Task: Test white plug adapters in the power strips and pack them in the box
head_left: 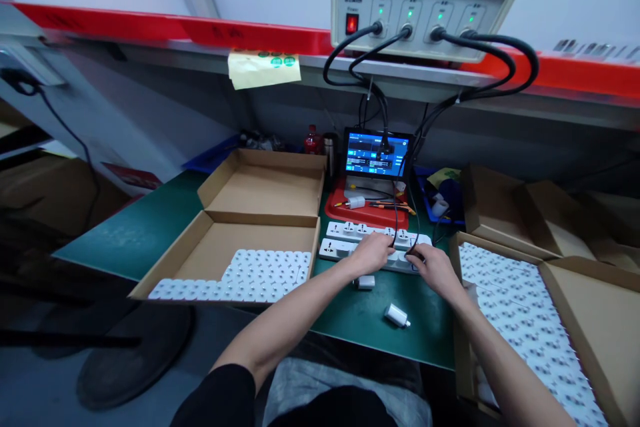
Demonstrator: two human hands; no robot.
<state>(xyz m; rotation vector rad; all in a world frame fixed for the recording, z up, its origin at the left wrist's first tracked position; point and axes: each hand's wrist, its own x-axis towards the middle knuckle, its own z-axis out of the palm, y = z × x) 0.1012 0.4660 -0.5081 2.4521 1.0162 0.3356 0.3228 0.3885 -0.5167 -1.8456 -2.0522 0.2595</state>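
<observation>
My left hand [373, 252] is closed at the front white power strip [330, 249], its fingertips at the lower end of a thin black cable [397, 213]. To its right, my right hand [435, 268] pinches the end of a second black cable [417, 217] over the same strip. What sits at the cable ends is hidden by my fingers. A second power strip [336, 229] lies just behind. On the green mat nearer me lie a white charger [366, 282], close under my left wrist, and another white charger [397, 315] with metal prongs, between my forearms.
An open cardboard box [175, 260] at left and another box [555, 273] at right hold rows of white chargers. Behind the strips are a red tray [335, 211] and a lit screen [377, 152]. A tester [430, 0] with thick cables stands on the shelf above.
</observation>
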